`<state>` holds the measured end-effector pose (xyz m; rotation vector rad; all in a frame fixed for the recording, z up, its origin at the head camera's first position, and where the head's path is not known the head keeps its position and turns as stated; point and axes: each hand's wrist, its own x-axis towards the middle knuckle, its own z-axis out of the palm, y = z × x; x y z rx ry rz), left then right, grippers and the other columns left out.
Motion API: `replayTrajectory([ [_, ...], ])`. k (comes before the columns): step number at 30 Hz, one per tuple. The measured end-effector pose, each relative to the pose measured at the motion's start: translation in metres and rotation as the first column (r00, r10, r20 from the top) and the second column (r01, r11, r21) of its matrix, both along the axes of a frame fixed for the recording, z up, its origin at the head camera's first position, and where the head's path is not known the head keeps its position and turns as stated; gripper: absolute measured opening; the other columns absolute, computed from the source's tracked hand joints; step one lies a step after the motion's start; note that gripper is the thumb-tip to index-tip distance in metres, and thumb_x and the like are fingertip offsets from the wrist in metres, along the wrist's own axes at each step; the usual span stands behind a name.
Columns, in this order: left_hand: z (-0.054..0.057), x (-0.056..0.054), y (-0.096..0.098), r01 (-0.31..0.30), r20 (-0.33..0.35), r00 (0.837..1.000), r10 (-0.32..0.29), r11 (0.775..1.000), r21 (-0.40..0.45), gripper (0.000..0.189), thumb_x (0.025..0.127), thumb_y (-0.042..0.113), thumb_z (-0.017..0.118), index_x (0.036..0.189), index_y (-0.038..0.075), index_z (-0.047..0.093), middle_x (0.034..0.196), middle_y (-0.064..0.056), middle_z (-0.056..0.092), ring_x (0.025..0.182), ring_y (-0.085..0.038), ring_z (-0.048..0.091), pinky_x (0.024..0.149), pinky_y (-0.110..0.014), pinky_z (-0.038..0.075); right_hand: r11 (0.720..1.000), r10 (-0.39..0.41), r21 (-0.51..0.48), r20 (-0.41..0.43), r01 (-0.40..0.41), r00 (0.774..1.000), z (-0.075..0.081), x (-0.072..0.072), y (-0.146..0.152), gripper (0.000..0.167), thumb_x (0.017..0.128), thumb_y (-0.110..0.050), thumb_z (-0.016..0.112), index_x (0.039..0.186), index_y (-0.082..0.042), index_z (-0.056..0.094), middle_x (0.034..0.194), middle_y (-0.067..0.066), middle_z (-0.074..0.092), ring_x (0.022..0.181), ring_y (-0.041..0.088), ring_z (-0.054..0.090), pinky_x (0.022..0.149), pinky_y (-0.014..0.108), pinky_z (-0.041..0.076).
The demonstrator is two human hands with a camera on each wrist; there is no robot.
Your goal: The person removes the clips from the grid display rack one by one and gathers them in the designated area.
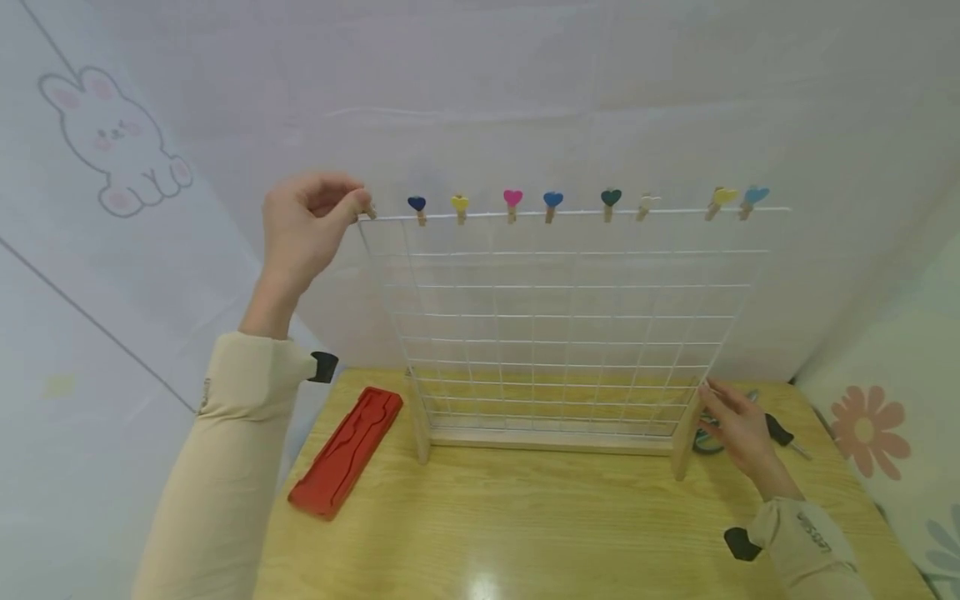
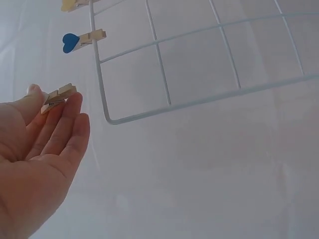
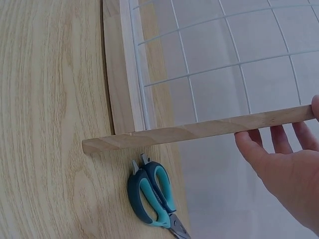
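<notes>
Wooden clothespin (image 2: 65,91), pinched by left fingers (image 2: 75,137), best squared to white wire grid (image 2: 239,92); wooden leg (image 3: 197,129) gripped by right fingers (image 3: 250,148).

On the wood-grain bench (image 1: 480,517), a red tray (image 1: 348,454) is laid slantwise at the left, a wooden stand (image 1: 551,444) is set upright towards the rear, and scissors (image 3: 153,189) and a black-handled tool (image 1: 780,429) are placed at the right.

Soft, hazy light, glare on table (image 1: 540,508)
</notes>
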<state>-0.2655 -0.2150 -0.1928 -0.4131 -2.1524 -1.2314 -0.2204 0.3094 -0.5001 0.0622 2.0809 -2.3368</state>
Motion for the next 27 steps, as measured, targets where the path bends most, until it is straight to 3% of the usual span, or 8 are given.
replayTrajectory([
  [6,-0.013,0.010,-0.005,0.036,0.031,0.999,-0.038,0.997,0.069,0.016,0.085,0.009,0.073,0.096,-0.002,0.072,0.081,0.004,0.071,0.071,-0.008,0.067,0.069,-0.019,0.054,1.000,0.003,0.005,0.008,-0.003,1.000,0.000,-0.001,0.001,0.061,0.099,-0.025,0.054,0.149,-0.003,0.026,0.109,-0.017,0.052,0.096,-0.001,0.058,0.081,0.020,0.052],
  [12,-0.040,0.022,-0.012,0.033,0.116,0.993,-0.039,0.998,0.054,0.024,0.088,0.015,0.071,0.102,-0.003,0.071,0.084,0.005,0.071,0.073,-0.007,0.067,0.069,-0.019,0.054,1.000,0.005,0.024,0.015,-0.005,1.000,-0.001,0.000,0.001,0.064,0.099,-0.027,0.055,0.149,-0.001,0.025,0.110,-0.017,0.051,0.097,-0.001,0.058,0.082,0.021,0.052],
  [19,-0.088,0.029,-0.026,0.031,0.219,0.975,-0.038,0.999,0.033,0.028,0.092,0.020,0.066,0.108,-0.003,0.069,0.091,-0.002,0.071,0.078,-0.010,0.068,0.070,-0.022,0.055,1.000,0.004,0.026,0.013,-0.004,1.000,-0.001,0.000,0.002,0.066,0.098,-0.028,0.055,0.150,-0.001,0.024,0.110,-0.017,0.050,0.098,-0.002,0.057,0.082,0.020,0.052],
  [27,-0.154,0.040,-0.031,0.048,0.372,0.926,-0.068,0.997,0.060,0.028,0.093,0.019,0.066,0.109,-0.003,0.068,0.098,-0.019,0.069,0.081,-0.011,0.069,0.070,-0.025,0.056,1.000,0.007,0.017,0.009,-0.007,1.000,-0.001,-0.001,0.001,0.068,0.099,-0.027,0.055,0.149,0.003,0.020,0.109,-0.018,0.052,0.097,-0.003,0.058,0.082,0.021,0.052],
])
